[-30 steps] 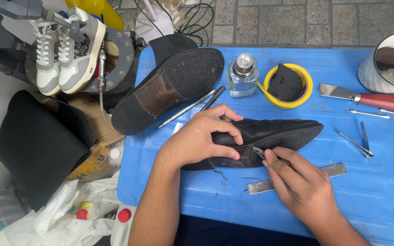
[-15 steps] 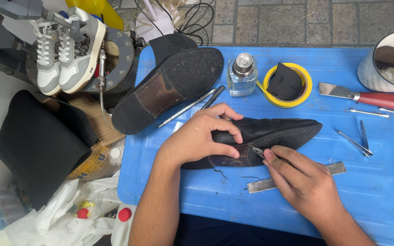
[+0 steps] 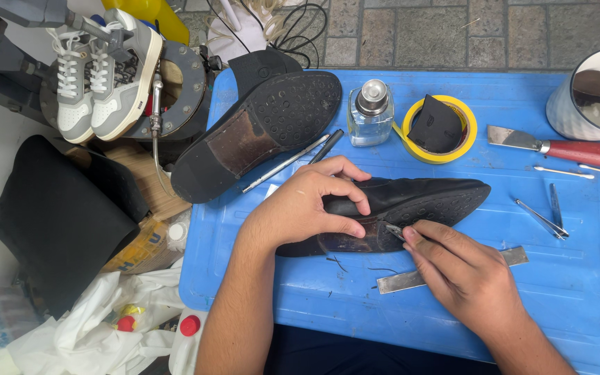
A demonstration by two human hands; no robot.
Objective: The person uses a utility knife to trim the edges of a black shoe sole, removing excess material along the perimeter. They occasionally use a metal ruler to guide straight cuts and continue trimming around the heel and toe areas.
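Black leather dress shoe (image 3: pixel 411 201) is lying on its side across the middle of the blue plastic worktop (image 3: pixel 314 305), toe pointing right, sole edge facing you. Your left hand (image 3: pixel 307 205) is pressing down over its heel half, fingers (image 3: pixel 345 201) curled and clamped on the upper. Your right hand (image 3: pixel 463 274) is resting just below the shoe, fingers pinched together around a small metal-tipped tool (image 3: pixel 394 230) whose point is touching the sole edge. Flat grey metal strip (image 3: pixel 446 271) is lying on the worktop partly under your right hand. Short black thread scraps (image 3: pixel 338 262) are sitting just below the shoe.

Second black shoe (image 3: pixel 258 132) is lying sole up at the worktop's far left corner, hanging over the edge. Small clear glass bottle with metal cap (image 3: pixel 371 112) is standing beside a yellow tape roll (image 3: pixel 439 128) holding a black scrap. Red-handled knife (image 3: pixel 557 146) is lying far right, metal tweezers (image 3: pixel 546 215) below it. Grey-and-white sneakers (image 3: pixel 102 69) are sitting off the worktop, upper left.
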